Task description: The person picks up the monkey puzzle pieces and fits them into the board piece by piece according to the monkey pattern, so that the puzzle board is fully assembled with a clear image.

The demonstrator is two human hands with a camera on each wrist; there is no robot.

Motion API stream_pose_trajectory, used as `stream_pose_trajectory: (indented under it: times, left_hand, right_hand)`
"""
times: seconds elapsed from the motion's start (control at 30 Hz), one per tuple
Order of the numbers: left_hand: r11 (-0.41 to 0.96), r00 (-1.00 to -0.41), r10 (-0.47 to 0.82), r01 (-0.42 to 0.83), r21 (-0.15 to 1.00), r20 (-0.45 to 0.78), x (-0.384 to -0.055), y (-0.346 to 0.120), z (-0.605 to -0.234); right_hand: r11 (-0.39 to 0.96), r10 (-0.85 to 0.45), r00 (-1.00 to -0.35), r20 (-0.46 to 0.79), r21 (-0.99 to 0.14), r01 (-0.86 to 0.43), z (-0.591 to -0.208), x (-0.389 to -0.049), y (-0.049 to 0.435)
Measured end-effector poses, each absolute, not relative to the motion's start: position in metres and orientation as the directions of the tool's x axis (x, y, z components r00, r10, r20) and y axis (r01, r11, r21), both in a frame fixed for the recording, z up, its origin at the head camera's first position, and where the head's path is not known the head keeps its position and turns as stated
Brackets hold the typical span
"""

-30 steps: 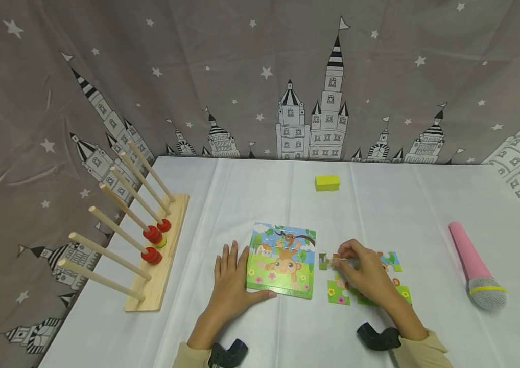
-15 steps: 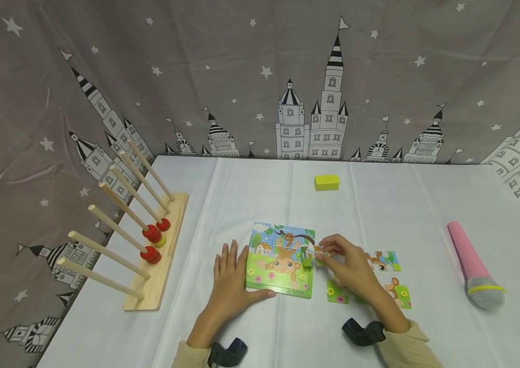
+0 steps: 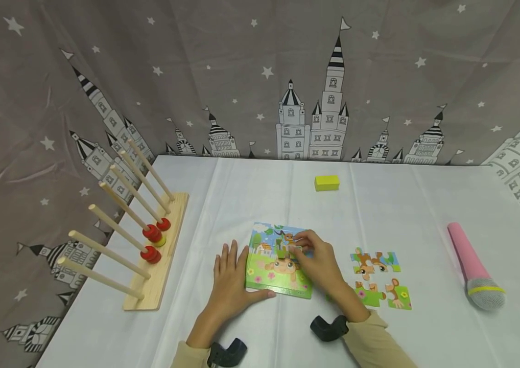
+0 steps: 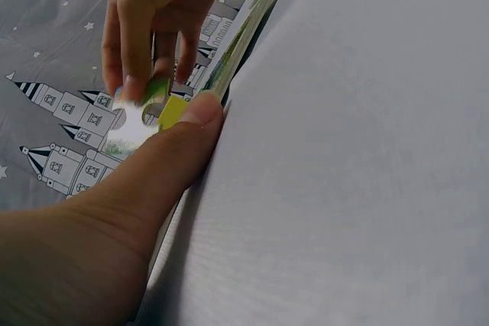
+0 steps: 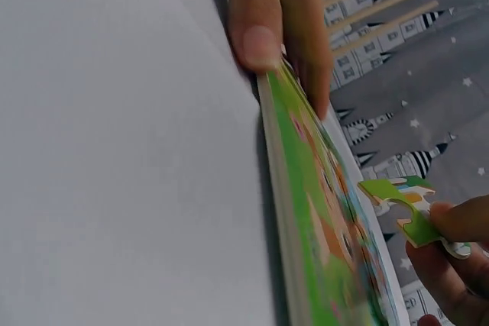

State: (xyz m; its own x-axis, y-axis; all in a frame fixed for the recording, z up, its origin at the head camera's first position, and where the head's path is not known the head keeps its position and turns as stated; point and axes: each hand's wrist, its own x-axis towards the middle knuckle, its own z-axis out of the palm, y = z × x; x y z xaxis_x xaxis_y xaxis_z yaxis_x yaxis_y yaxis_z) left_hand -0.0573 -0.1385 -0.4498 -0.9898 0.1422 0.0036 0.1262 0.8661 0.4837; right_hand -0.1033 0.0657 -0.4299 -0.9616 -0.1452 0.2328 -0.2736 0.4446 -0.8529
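A square picture puzzle board [image 3: 260,273] with a cartoon monkey lies in the middle of the white table. My left hand [image 3: 230,289] rests along its left side, fingers straight and thumb at the near edge. In the left wrist view the left thumb [image 4: 179,150] presses against the board's edge. My right hand [image 3: 322,263] pinches a jigsaw piece [image 5: 416,219] between thumb and fingers, held over the board's upper part. The piece is tilted, with green showing and a rounded notch. Several loose jigsaw pieces [image 3: 370,296] lie on the cloth right of the board.
A wooden peg stand [image 3: 174,232] with red and yellow rings stands at the left. Toward the back sits a yellow block [image 3: 327,183]. A pink toy microphone [image 3: 471,260] lies at the right. Behind the table hangs a grey castle-print curtain [image 3: 223,61].
My right hand has carried the jigsaw piece leftward from beside the loose pieces to over the board, uncovering more of them. The left hand has stayed in place.
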Motion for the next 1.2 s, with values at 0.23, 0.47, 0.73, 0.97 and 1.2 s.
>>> stream_pose_trajectory:
  times: [0.23, 0.47, 0.73, 0.97, 1.2]
  left_hand:
    - [0.870, -0.989, 0.147, 0.125, 0.476, -0.009, -0.057, -0.138, -0.449]
    - [0.874, -0.990, 0.141, 0.127, 0.469, 0.004, -0.057, -0.139, -0.449]
    - [0.870, -0.990, 0.139, 0.131, 0.476, 0.017, -0.057, -0.139, -0.451]
    - [0.876, -0.990, 0.142, 0.137, 0.462, 0.023, -0.057, -0.139, -0.451]
    - [0.872, -0.990, 0.142, 0.133, 0.471, 0.018, -0.057, -0.139, -0.451]
  right_hand:
    - [0.395, -0.147, -0.965, 0.219, -0.881, -0.260, -0.431, -0.107, 0.041]
    - [0.376, -0.122, -0.983, 0.133, -0.911, -0.170, -0.432, -0.108, 0.021]
    - [0.389, -0.097, -0.986, 0.132, -0.907, -0.160, -0.433, -0.107, 0.009]
    - [0.434, -0.042, -0.986, 0.160, -0.886, -0.162, -0.440, -0.103, 0.005]
    - [0.461, 0.009, -0.976, 0.215, -0.868, -0.187, -0.445, -0.100, 0.003]
